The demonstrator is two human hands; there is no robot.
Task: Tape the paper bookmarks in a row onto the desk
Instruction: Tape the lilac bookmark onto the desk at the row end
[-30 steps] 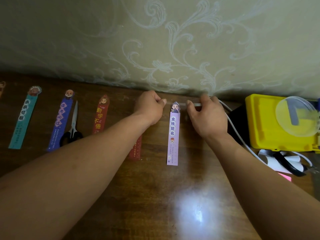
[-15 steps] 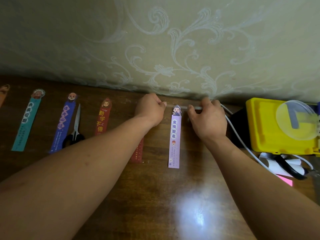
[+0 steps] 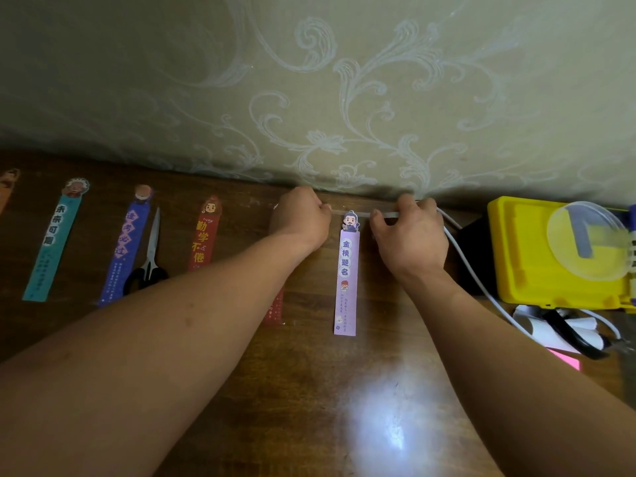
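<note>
Wooden desk by patterned wall: our left hand and right hand, apart, pinch the ends of a tape strip across the lilac bookmark top.

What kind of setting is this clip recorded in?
Probably a home desk against a wall: dark wooden desktop, scroll-patterned wallpaper, and craft clutter such as scissors and a yellow plastic box.

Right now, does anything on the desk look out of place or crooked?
Yes: the scissors lie inside the row, between the blue bookmark and the red bookmark, where only bookmarks belong.
</note>
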